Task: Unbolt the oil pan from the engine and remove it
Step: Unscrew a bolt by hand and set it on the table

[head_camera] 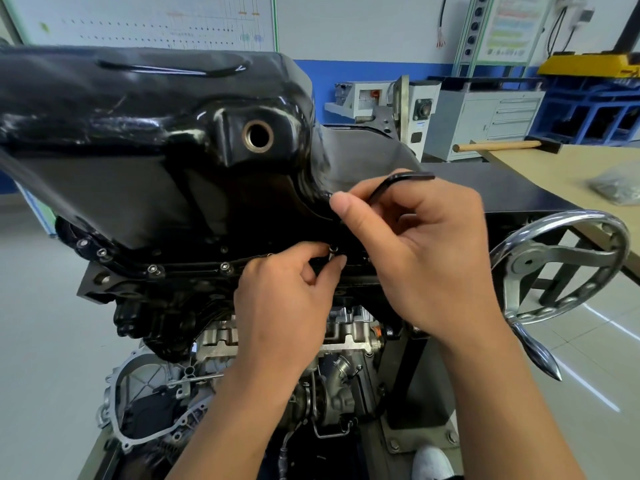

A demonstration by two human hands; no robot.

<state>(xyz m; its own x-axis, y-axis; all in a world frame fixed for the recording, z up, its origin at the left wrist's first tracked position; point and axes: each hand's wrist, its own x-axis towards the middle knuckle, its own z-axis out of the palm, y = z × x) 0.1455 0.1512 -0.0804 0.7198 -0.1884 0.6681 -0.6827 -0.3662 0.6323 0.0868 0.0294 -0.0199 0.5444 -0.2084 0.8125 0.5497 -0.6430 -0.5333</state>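
At near flange (191,269), centre | oil pan (156,150) seated on upturned engine (346,332), left-side bolts (154,270) unremoved | bolt (331,251) pinched by left hand (287,299), seemingly for finger-spinning | hex key (398,180) gripped by right hand (426,258), kept ready

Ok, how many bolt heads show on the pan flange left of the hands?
4 bolt heads: two side by side at the far-left corner and, one midway along the front edge, one nearest the left hand. Others may be hidden behind the left hand or right hand.
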